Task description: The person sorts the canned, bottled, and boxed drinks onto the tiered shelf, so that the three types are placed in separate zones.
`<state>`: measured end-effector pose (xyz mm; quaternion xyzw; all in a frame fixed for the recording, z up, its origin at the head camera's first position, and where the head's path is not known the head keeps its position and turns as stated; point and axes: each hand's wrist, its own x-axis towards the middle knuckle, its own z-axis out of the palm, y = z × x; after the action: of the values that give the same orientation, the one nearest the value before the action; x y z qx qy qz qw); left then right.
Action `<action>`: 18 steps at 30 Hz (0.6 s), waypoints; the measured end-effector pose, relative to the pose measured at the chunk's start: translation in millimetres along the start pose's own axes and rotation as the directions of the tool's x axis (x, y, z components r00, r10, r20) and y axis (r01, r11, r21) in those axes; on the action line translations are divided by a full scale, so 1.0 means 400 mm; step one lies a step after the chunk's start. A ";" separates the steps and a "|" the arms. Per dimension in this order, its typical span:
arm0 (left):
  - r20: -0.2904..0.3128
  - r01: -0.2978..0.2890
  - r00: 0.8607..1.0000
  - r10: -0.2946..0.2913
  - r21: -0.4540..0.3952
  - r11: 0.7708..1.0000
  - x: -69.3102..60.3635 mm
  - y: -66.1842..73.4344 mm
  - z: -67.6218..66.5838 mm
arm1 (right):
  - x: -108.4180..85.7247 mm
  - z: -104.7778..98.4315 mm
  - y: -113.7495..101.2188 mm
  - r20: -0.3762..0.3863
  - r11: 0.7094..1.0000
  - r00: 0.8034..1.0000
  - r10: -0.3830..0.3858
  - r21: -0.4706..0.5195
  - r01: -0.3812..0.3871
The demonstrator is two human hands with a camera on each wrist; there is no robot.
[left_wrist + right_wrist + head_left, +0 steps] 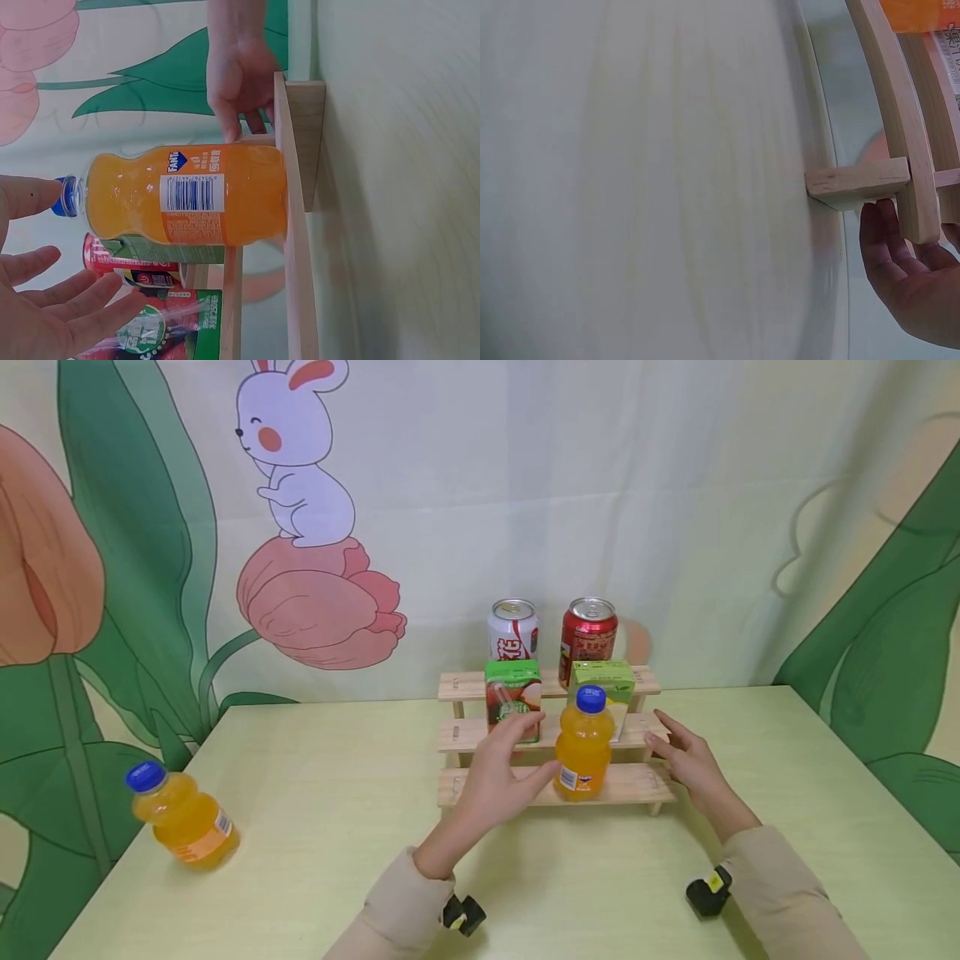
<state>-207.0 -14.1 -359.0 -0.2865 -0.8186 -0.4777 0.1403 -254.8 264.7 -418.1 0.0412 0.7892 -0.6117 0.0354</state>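
A three-step wooden rack [480, 783] stands on the table. On its front step is an upright orange Fanta bottle [583, 747] with a blue cap, also large in the left wrist view [187, 193]. My left hand [498, 777] is just left of this bottle, thumb and fingers spread, holding nothing; in its wrist view the left hand [60, 292] shows a gap between fingers and bottle. At the rack's right end, my right hand [693, 768] grips the wood, its bent fingers [885, 255] around the end of a step and beside a leg.
The middle step holds a red-and-green juice carton [513, 702] and a light green carton [603, 675]. Behind them are a white can [513, 631] and a red can [588, 635]. Another orange bottle [186, 818] stands at the table's left. A printed curtain [675, 527] hangs behind.
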 end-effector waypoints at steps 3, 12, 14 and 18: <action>-0.002 -0.015 1.000 0.015 -0.012 1.000 -0.010 -0.004 -0.008 | 0.000 0.000 0.000 -0.001 1.000 1.000 -0.005 0.003 0.005; 0.027 -0.032 0.999 0.033 -0.056 0.998 -0.034 -0.003 -0.032 | 0.000 -0.004 -0.001 0.007 1.000 1.000 -0.006 0.008 0.006; 0.033 -0.037 0.999 0.038 -0.043 0.998 -0.038 -0.004 -0.036 | 0.000 -0.005 0.000 0.011 1.000 1.000 -0.008 0.009 0.008; 0.045 -0.041 0.998 0.042 -0.023 0.999 -0.048 -0.006 -0.046 | 0.001 -0.004 0.001 0.015 1.000 1.000 -0.007 0.008 0.007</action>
<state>-193.9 -37.1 -361.1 -0.3157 -0.8102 -0.4769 0.1286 -255.2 266.6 -418.2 0.0341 0.7868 -0.6150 0.0388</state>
